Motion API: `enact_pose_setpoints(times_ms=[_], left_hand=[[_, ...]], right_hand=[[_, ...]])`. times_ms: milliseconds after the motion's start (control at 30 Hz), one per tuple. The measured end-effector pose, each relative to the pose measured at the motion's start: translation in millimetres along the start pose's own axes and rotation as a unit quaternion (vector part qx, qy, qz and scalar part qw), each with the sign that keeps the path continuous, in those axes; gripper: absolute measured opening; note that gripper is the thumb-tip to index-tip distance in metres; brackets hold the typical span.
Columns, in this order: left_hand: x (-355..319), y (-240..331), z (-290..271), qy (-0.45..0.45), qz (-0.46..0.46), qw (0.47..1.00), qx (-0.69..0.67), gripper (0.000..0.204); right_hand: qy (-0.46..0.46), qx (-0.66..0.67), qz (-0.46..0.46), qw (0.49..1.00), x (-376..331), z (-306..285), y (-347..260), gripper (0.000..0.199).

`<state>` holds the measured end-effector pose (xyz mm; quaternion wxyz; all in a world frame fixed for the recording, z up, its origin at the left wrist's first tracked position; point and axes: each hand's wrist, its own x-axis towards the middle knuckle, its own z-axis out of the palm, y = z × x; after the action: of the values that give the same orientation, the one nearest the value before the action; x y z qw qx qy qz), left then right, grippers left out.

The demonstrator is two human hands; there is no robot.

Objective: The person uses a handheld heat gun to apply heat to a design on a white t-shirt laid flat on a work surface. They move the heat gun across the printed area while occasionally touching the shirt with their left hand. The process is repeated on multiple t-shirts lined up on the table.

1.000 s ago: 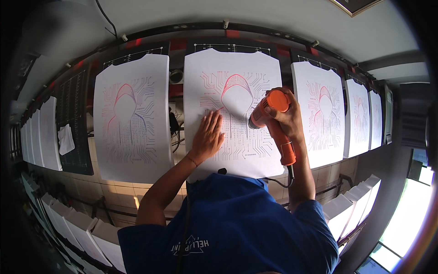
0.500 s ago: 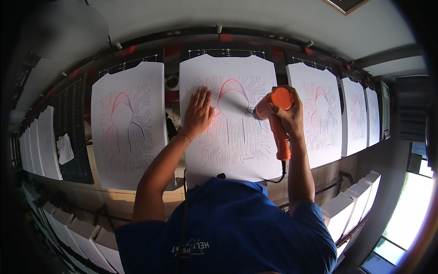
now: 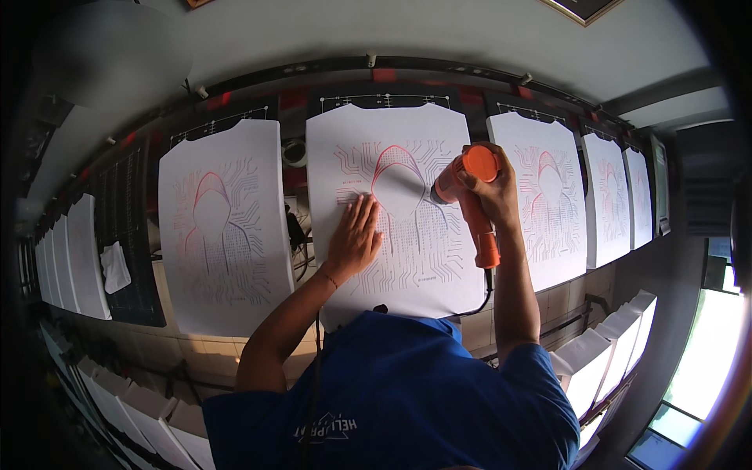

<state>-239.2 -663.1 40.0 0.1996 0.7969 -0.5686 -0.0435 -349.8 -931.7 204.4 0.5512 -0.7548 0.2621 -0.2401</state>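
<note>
Black boards (image 3: 368, 91) carry shirts (image 3: 399, 243); the flat, empty left hand (image 3: 355, 239) has moved farther from its board's top edge, so works nearer the heat gun (image 3: 472, 211) in the right hand's (image 3: 501, 197) grip.

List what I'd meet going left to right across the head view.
Crumpled white cloth, printed white panel beside it, left hand, orange gun-shaped tool in the right hand, bright window.

I count one left hand (image 3: 354, 243), one right hand (image 3: 497, 196), one orange heat gun (image 3: 471, 205), at least four white shirts (image 3: 395, 243) with hooded-figure prints, one crumpled white cloth (image 3: 115, 268), one blue shirt (image 3: 415, 384) on me, one wristband (image 3: 329, 279)
</note>
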Motion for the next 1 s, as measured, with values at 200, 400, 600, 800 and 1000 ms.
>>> enact_pose_setpoints(times_ms=[200, 400, 600, 800, 1000], left_hand=[[-59, 32, -10, -0.079, 0.083, 0.991, -0.068, 0.068], [2, -18, -11, -0.008, 0.034, 0.999, -0.012, 0.07], [94, -75, 1, 0.083, -0.066, 0.99, 0.098, 0.067], [50, -49, 13, 0.057, -0.046, 0.991, 0.108, 0.068], [-15, 29, 8, -0.014, 0.008, 0.997, 0.077, 0.067]], right_hand=[[0.024, -0.049, 0.011, 0.998, -12, -7, -9, 0.075], [0.036, 0.022, 0.005, 0.999, 3, -2, -2, 0.071], [0.068, 0.092, -0.012, 0.993, 38, -9, 1, 0.068], [0.143, 0.02, -0.09, 0.985, 76, 8, 7, 0.074], [0.127, 0.131, -0.111, 0.977, 79, 21, 18, 0.076]])
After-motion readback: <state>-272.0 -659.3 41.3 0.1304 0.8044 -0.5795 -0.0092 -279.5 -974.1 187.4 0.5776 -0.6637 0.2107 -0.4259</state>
